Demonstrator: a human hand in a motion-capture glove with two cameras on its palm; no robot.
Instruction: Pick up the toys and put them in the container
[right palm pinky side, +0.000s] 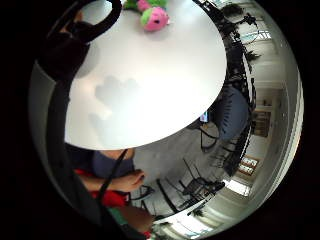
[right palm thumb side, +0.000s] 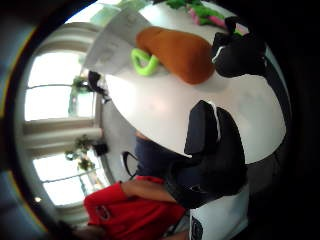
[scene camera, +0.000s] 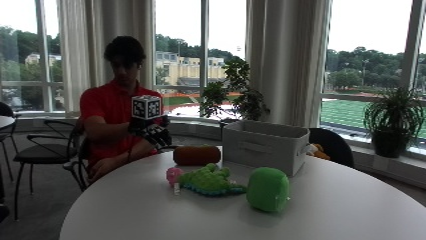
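The bench (scene camera: 346, 210) is plain white. On it lies an orange-brown toy (scene camera: 197, 155) with a lime-green loop at its end, seen in the thumb side palm view. The dinosaur toy (scene camera: 210, 181) is bright green with a knobbly texture and a blue-green underside, and the small toy (scene camera: 174, 175) touching it is pink; the little finger side palm view shows pink and green plush together. The round toy (scene camera: 268, 189) is a solid lighter green. The container (scene camera: 265, 145) is pale grey-white. The right hand (scene camera: 152, 131) wears a black glove with white markings, and the person's shirt (scene camera: 103, 107) is red.
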